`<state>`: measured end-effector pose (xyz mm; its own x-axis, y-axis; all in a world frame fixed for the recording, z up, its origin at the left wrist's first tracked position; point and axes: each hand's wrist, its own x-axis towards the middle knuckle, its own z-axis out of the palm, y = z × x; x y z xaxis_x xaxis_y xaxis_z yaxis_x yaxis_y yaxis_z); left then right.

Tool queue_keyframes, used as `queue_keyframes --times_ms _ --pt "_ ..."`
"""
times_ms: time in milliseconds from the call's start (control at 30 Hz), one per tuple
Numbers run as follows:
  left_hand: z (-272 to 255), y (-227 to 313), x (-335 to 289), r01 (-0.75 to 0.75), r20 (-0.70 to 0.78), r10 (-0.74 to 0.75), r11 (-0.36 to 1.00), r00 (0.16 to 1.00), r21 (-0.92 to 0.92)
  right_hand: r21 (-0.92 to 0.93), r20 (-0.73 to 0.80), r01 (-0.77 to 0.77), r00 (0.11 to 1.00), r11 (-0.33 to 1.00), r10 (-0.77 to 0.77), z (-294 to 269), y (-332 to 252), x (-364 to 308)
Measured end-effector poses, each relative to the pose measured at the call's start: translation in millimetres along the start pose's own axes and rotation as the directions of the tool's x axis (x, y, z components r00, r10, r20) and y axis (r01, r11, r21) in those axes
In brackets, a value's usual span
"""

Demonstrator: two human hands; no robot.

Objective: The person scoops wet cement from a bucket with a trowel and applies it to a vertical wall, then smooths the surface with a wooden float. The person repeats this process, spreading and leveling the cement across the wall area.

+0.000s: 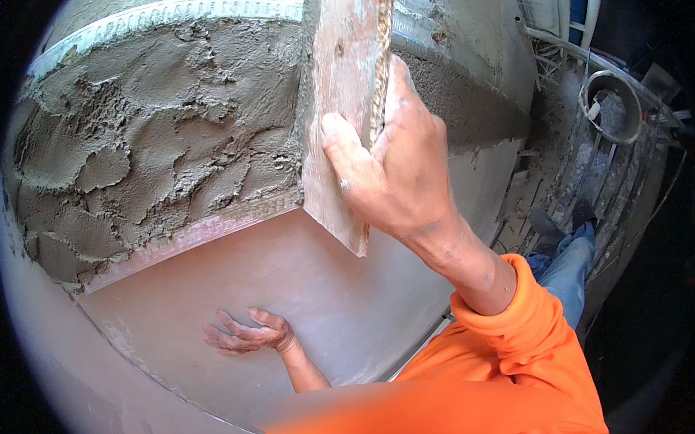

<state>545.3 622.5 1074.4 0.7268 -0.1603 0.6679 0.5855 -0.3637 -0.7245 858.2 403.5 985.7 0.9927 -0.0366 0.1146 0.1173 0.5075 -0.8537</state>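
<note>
My right hand [408, 165] is closed round the edge of a flat wooden board [342, 56], thumb on its face and fingers behind its rough side. The board stands lengthwise against the corner where the rough grey mortar [152, 109] ends, its slanted lower end reaching past the mortar's lower edge. Below, my left hand [250, 334] is held in front of the smooth pale wall surface [311, 272], palm partly turned up, fingers apart and holding nothing. Whitish residue marks the fingers of both hands.
A narrow pinkish strip [187, 236] borders the mortar's lower edge; a pale ridged band [179, 10] runs along its top. Smoother mortar [477, 98] continues right of the board. Farther right, a round bucket [626, 131] stands on slatted planks [564, 167] near my feet, with white railings [578, 18] beyond.
</note>
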Motion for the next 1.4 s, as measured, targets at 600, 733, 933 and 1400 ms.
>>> queue_keyframes --times_ms 600,733,933,1400 --pt "-3.2 2.7 4.9 -0.019 -0.011 0.019 1.000 1.000 -0.003 0.049 -0.019 0.027 0.999 0.998 -0.026 17.5 -12.0 -12.0" --pt "-1.9 0.9 1.5 -0.013 -0.015 0.013 1.000 1.000 0.001 0.086 -0.049 0.056 0.997 0.995 -0.051 21.1 -11.5 0.2" --pt "-1.5 0.2 -1.5 0.028 0.013 -0.028 1.000 1.000 -0.011 0.087 0.022 -0.033 0.999 0.996 0.031 20.3 -20.5 -18.1" --pt "-4.4 2.9 3.5 0.007 0.009 -0.006 1.000 1.000 -0.026 0.163 -0.044 0.097 0.995 0.982 -0.091 40.2 -36.2 -2.3"
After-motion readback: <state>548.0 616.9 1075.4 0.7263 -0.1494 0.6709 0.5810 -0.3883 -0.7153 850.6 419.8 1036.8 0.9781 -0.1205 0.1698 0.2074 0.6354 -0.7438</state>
